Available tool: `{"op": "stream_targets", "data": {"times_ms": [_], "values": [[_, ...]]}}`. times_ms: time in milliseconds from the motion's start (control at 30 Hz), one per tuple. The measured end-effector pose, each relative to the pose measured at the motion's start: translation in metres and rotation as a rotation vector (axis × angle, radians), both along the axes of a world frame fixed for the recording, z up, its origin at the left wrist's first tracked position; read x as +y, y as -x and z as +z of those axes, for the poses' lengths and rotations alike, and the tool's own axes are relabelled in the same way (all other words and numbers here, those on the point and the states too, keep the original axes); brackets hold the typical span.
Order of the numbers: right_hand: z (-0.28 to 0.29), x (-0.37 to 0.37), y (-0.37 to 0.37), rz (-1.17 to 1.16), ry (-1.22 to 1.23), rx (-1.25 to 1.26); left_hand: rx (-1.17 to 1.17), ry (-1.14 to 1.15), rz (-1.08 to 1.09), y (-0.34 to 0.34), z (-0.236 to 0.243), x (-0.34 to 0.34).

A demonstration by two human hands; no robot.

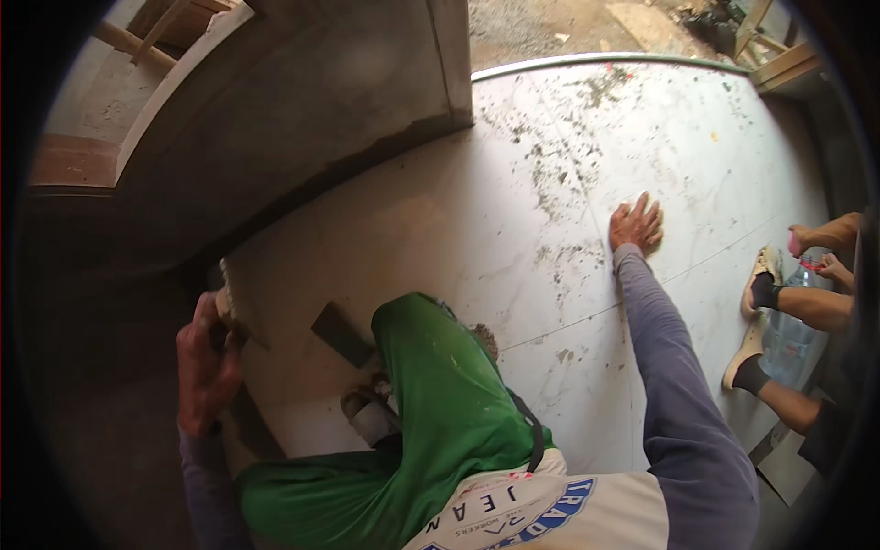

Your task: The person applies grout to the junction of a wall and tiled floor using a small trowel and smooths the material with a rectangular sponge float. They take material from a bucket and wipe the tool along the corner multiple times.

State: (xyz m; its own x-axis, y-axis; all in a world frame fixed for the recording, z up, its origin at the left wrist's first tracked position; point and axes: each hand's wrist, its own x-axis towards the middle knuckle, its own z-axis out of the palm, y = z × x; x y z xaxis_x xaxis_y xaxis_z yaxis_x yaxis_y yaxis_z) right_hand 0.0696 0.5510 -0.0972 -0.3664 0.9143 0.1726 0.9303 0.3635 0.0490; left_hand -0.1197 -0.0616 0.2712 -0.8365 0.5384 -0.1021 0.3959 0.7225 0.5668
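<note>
My left hand grips a thin, mortar-crusted piece, possibly a trowel, against the foot of the grey wall at left; the fingers partly hide it. My right hand rests palm down with spread fingers on the pale, veined floor tiles, beside scattered grey mortar spots. A dark rectangular piece lies on the tiles between my left hand and my green-trousered knee. A patch of grit shows just right of that knee.
At the right, a co-worker's legs in pale clogs flank a large clear plastic bottle; their hands hold its top and a pink item. The grey wall ends at an opening onto rough ground. Timber pieces stand at the upper right.
</note>
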Motion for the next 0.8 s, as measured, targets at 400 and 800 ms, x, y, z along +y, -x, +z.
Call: {"op": "stream_targets", "data": {"times_ms": [400,800], "values": [[0.075,-0.239,-0.035,0.669,0.878,0.377,-0.097,-0.283,0.118,-0.05,0.006,-0.077],[0.197,-0.433,-0.065,0.854,1.055,0.533,-0.316,-0.403,0.055,-0.063,-0.014,-0.061]]}}
